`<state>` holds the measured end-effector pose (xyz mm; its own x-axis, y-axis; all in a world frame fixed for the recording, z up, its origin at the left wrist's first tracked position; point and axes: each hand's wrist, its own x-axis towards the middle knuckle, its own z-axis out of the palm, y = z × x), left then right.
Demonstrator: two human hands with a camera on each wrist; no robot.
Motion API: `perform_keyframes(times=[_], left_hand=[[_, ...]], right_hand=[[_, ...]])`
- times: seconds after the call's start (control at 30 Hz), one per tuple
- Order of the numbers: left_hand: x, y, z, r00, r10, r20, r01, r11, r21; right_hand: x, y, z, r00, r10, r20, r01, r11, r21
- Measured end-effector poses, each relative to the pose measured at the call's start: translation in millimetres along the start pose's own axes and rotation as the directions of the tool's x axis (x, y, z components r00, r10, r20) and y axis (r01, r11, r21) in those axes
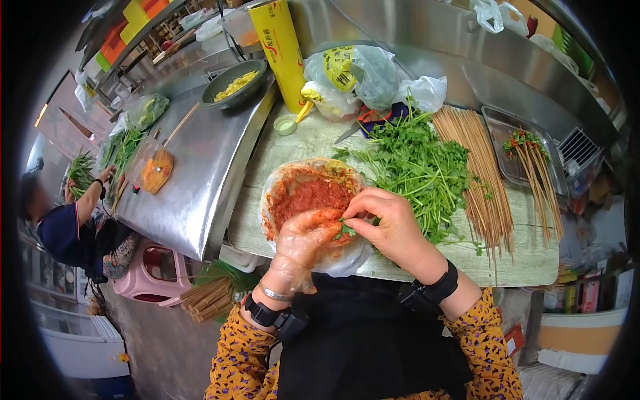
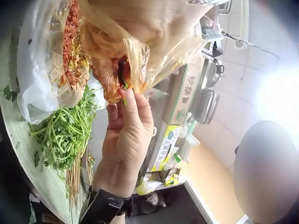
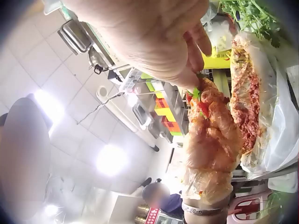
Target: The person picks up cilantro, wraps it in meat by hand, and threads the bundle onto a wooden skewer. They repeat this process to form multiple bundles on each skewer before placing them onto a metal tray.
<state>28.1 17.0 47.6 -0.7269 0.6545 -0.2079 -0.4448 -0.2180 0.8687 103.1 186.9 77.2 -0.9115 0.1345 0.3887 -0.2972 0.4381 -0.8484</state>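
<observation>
- Black apron (image 1: 360, 340) and patterned orange sleeves (image 1: 240, 353) lie nearest us, at the near edge.
- Our left hand (image 1: 301, 237), in a clear glove smeared red, curls its fingers on a green sprig (image 1: 345, 231) over the near part of the bowl (image 1: 268, 217); something red shows beside it, too hidden to name.
- Our right hand (image 1: 393, 230), bare, pinches the same sprig between thumb and fingertips.
- Red paste (image 1: 310, 195) fills the bag-lined bowl just beyond.
- To the bowl's right sits a heap of greens (image 1: 427, 173), then a spread of bare sticks (image 1: 477, 187).
- At far right, a steel tray (image 1: 515, 175) holds the tips of a small bunch of skewers (image 1: 527, 143), topped red and green.
- We judge the work early: that bunch looks done, one piece seems in hand, and most sticks and greens look unused.
- At left, beyond a steel counter (image 1: 193, 180), another person (image 1: 73, 217) handles leaves (image 1: 81, 175).
</observation>
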Motion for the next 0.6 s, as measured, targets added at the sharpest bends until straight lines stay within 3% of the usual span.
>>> perform_keyframes(times=[0.1,0.17,0.23,0.3,0.33,0.4,0.47,0.53,0.57,0.6], left_hand=[[-1,-5,-2,0.999,0.01,-0.045,-0.008,0.998,0.058],[1,-8,0,1.0,0.02,-0.024,-0.018,0.997,0.07],[1,-8,0,0.986,0.105,-0.128,-0.086,0.986,0.146],[8,-15,-5,0.966,0.22,-0.138,-0.21,0.974,0.083],[13,-19,-11,0.945,0.281,-0.169,-0.261,0.957,0.129],[18,-21,-17,0.932,0.318,-0.176,-0.287,0.941,0.177],[23,-28,-24,0.925,0.334,-0.182,-0.303,0.937,0.176],[28,-36,-31,0.897,0.408,-0.168,-0.347,0.887,0.305],[28,-35,-28,0.899,0.407,-0.162,-0.349,0.889,0.296],[25,-34,-24,0.889,0.422,-0.177,-0.354,0.879,0.319]], right_hand=[[-2,7,1,0.991,-0.118,-0.061,0.113,0.99,-0.086],[-4,2,-5,0.991,-0.093,-0.095,0.088,0.995,-0.051],[-10,0,-30,0.986,-0.065,-0.151,0.058,0.997,-0.049],[-11,2,-71,0.954,0.014,-0.301,-0.061,0.987,-0.149],[-11,20,-94,0.912,0.079,-0.402,-0.14,0.982,-0.125],[-9,40,-143,0.85,0.121,-0.513,-0.281,0.928,-0.246],[-13,80,-192,0.832,0.117,-0.542,-0.446,0.722,-0.529],[-25,122,-223,0.852,0.187,-0.489,-0.516,0.451,-0.728],[-25,134,-229,0.851,0.184,-0.493,-0.519,0.442,-0.732],[-27,144,-234,0.784,0.342,-0.518,-0.61,0.27,-0.745]])
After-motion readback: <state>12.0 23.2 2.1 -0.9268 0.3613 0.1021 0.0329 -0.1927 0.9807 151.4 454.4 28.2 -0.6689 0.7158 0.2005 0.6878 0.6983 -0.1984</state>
